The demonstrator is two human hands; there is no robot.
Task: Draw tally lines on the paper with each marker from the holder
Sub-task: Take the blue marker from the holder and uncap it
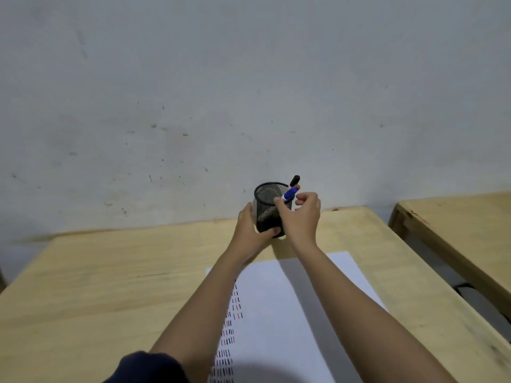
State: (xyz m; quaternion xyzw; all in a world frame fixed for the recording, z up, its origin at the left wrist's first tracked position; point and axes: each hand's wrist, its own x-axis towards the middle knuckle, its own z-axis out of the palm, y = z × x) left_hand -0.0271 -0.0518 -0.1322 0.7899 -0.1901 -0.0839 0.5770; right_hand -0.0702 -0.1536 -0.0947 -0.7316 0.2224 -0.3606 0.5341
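Your left grip [250,230] clamps the holder [269,208]; your right grip [300,214] pinches the blue marker [289,194]. The paper [304,313] already carries many tally rows; remaining markers: cannot tell.

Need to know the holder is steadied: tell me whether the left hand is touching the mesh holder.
Touching. The head view shows the left hand wrapped around the mesh holder, thumb pressed on its near lower wall.
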